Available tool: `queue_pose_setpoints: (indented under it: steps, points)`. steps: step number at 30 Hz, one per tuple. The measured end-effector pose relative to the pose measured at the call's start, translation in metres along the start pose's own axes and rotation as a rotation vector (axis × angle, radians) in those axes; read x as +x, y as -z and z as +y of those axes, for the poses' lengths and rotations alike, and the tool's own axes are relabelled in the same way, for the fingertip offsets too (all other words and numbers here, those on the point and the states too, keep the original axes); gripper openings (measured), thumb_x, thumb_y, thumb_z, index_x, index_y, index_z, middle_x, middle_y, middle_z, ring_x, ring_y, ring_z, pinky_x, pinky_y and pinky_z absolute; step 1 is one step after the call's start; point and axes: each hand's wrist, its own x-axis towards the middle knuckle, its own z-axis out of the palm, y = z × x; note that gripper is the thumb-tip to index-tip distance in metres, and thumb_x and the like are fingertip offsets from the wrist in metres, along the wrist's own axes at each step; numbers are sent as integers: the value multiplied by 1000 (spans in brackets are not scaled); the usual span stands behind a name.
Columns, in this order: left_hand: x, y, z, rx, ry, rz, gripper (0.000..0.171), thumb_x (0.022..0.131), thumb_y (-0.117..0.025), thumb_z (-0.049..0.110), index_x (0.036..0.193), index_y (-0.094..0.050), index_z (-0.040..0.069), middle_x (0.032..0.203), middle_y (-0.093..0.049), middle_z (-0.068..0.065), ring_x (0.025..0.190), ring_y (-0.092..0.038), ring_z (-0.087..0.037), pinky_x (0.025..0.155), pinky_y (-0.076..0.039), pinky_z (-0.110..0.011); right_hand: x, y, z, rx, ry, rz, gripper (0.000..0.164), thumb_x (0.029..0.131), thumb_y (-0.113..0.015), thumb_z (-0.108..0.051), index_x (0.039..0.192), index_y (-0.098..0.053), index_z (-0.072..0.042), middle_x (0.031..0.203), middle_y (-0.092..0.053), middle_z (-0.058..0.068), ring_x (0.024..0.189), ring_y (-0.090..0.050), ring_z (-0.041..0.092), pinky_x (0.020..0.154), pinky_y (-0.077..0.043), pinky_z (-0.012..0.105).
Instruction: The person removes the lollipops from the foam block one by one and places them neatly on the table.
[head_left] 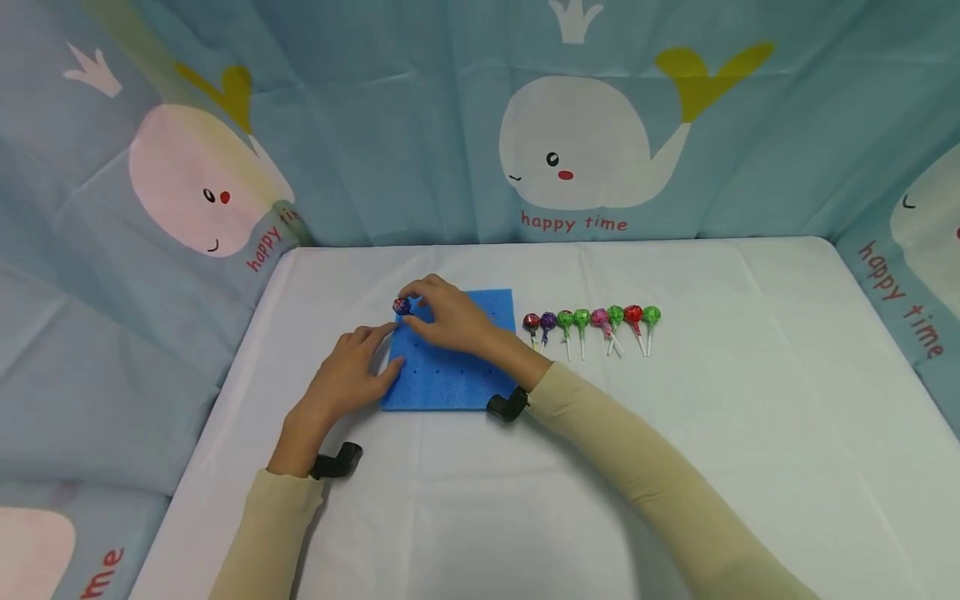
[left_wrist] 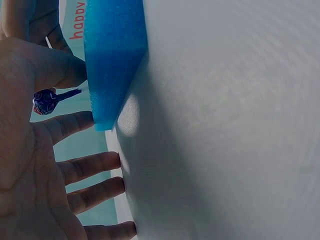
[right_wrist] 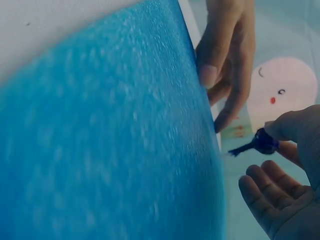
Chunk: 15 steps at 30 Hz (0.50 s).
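My right hand reaches over the blue foam board and pinches a lollipop by its dark blue wrapped head, between thumb and index finger. In the right wrist view, the lollipop points its stick end at the board's face; I cannot tell if the tip is in a hole. The other fingers of that hand are loosely bent. My left hand lies at the board's left edge, thumb and index finger against it. Its fingers are extended, tips down on the white tabletop.
Right of the board lies a row of several lollipops in red, purple, green and pink wrappers, sticks toward me. Small holes dot the board. A white-covered table carries everything, with a blue whale-print curtain behind and at the sides.
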Motion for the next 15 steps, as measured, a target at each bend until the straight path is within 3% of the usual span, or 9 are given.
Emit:
queue_pose_setpoints:
  steps: [15]
  points:
    - [-1, 1, 2, -4, 5, 2, 67, 104, -61, 39, 162, -43, 12, 155, -50, -26, 143, -46, -49, 110, -47, -72, 6, -16, -1, 13, 0, 80, 39, 103, -68, -15, 141, -62, -9, 134, -66, 10, 116, -72, 20, 99, -60, 32]
